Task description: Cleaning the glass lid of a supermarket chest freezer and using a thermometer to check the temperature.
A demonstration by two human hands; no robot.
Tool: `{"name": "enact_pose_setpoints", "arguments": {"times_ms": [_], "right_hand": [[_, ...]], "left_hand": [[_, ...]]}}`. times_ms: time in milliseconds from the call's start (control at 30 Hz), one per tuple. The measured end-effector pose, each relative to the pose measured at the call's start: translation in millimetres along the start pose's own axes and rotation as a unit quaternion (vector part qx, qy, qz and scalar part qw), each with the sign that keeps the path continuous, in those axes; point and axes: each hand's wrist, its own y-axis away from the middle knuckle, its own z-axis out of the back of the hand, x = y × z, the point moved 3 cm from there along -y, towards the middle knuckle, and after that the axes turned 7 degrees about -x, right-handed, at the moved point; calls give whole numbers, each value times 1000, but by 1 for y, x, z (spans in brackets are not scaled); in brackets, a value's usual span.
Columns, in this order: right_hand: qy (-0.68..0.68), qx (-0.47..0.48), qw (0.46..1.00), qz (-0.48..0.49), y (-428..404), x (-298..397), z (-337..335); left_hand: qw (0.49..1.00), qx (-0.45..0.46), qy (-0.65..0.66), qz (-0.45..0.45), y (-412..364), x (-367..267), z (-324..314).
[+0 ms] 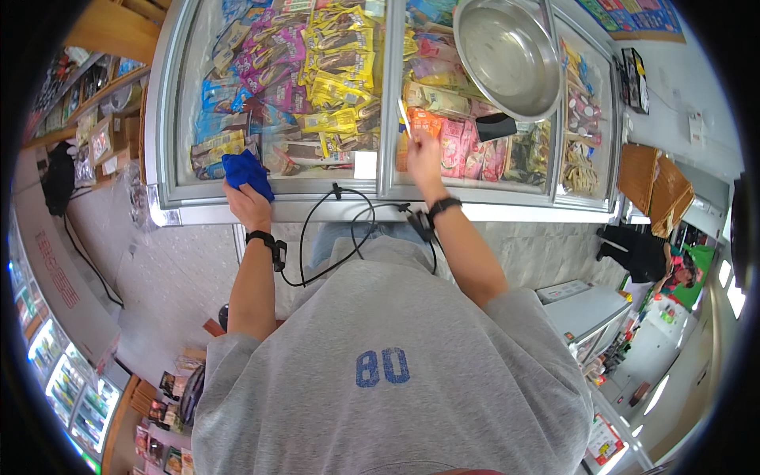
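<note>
My left hand (249, 205) grips a bunched blue cloth (246, 173) at the front left edge of a glass-topped chest freezer (285, 211). Over the middle of the freezer, my right hand (424, 159) pinches a thin white strip-like tool (405, 119), which lies close to the metal frame between the sliding glass lids. What the tool is I cannot tell exactly. Wrapped ice creams (338, 83) in yellow, purple, blue and pink show through the glass. A stainless steel basin (507, 59) rests on the right-hand lid, beside a flat black object (496, 126).
Black cables (303, 237) loop between my wristbands in front of the freezer. Shelves with goods (101, 130) stand at the left, and cardboard boxes (653, 184) at the right. Farther right is another person (644, 255). Lit drinks fridges (65, 380) line the lower left.
</note>
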Motion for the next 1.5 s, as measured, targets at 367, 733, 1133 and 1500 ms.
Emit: {"name": "enact_pose_setpoints", "arguments": {"times_ms": [367,733,1133,1500], "right_hand": [[-70,29,995,65,3,-30,34],[57,-268,961,43,-120,-55,226],[188,-105,973,89,-177,-80,238],[158,48,980,112,-224,-76,218]], "left_hand": [[998,20,-40,45,7,5,-4],[992,-21,117,47,29,-54,-1],[958,122,229,123,113,-94,-24],[892,6,378,248,131,-21,12]]}}
